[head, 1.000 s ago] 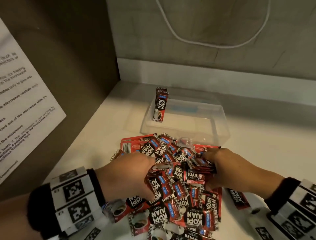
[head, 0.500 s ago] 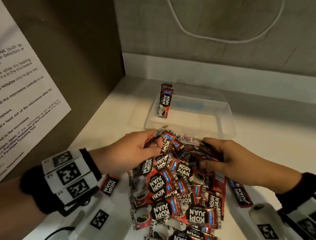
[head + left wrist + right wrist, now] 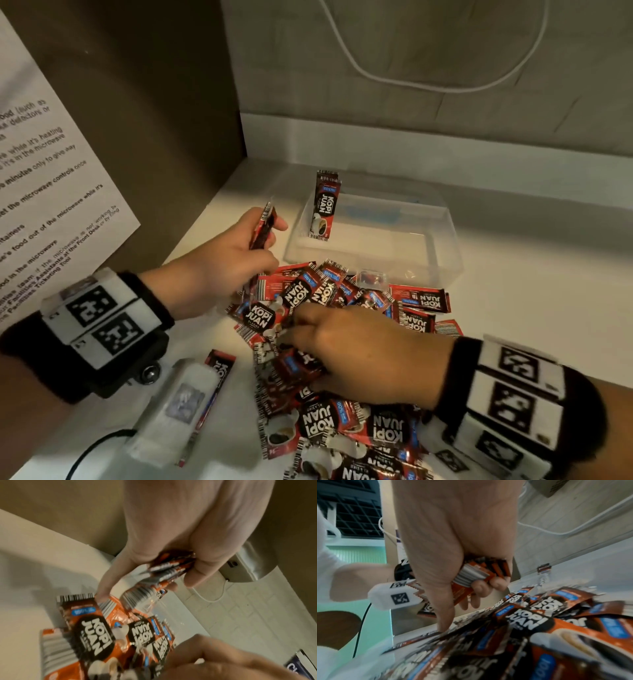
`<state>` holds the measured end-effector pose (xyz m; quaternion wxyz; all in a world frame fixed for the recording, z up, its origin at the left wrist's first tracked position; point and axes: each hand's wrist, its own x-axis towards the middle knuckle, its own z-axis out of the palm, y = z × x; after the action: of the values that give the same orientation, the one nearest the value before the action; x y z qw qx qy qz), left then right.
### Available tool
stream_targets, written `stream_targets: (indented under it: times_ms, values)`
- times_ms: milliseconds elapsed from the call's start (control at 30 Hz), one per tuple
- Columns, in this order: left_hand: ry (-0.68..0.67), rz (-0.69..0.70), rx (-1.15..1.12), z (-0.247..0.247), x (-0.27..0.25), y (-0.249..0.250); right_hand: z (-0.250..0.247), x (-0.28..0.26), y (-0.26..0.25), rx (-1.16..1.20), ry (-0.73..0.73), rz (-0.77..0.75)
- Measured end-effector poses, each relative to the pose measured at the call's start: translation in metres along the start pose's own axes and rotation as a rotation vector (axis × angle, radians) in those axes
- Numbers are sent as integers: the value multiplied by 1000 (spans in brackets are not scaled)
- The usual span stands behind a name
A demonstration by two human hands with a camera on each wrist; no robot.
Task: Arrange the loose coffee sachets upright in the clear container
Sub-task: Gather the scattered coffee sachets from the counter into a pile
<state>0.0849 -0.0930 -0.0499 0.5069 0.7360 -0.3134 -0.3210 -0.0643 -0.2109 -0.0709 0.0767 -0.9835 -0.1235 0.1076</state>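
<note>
Left hand [image 3: 222, 260] was up off the counter [image 3: 513, 274], fingers curled round a small stack of sachets [image 3: 262, 226] held on edge, just left of the tub [image 3: 442, 236]. Right hand [image 3: 363, 353] was down on the pile [image 3: 342, 421], fingers wrapped round its own bundle [image 3: 481, 573], index finger poking into the heap. One sachet [image 3: 323, 209] stood upright in the tub's left corner.

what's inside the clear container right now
A few coffee sachets stand upright against the left wall of the clear container. They overlap, so their count is unclear. The rest of the floor shows bare through the plastic.
</note>
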Motion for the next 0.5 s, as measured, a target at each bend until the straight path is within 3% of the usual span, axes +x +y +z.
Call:
stream_targets:
  times_ms: [233, 400, 500]
  values:
    - [34, 21, -31, -8, -3, 12, -1, 14, -4, -124, 26, 10]
    - [72, -55, -59, -5, -2, 7, -3, 6, 8, -13, 52, 86]
    - [56, -104, -192, 0, -5, 9, -12, -7, 18, 162, 102, 157]
